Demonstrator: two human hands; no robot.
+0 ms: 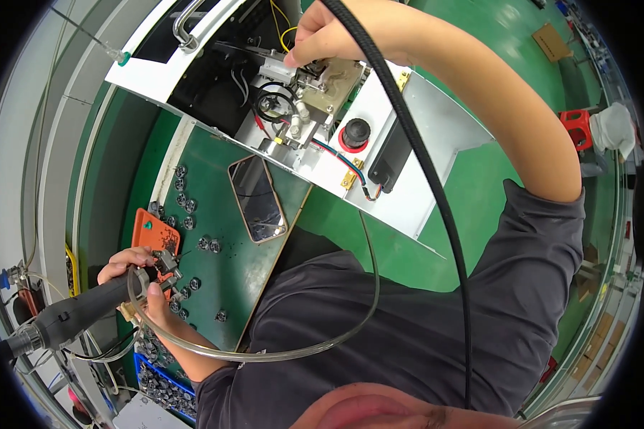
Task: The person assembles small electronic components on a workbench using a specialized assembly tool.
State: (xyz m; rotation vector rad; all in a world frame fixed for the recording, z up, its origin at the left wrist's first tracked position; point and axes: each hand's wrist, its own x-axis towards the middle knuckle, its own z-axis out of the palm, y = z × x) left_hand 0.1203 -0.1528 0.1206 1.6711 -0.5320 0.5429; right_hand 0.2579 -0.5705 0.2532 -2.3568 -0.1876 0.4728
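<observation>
My left hand (156,304) is closed round the front end of a black powered screwdriver (89,311), which has metal fittings at its tip. A clear tube (315,350) loops from near it. Beyond its tip sits an orange tray (149,232) holding small dark pieces, partly behind my fingers. My right hand (325,39) reaches into a white open-sided machine (401,96). Its fingers are bent together at a small white block (277,70) on the metal mechanism (329,86); whatever they pinch is hidden.
Several small round dark parts (189,206) lie on the green table (225,264) near a phone (259,200). A blue bin (166,390) of similar parts stands lower left. The machine bears a red-ringed black knob (355,134). A black braided cable (429,171) crosses in front.
</observation>
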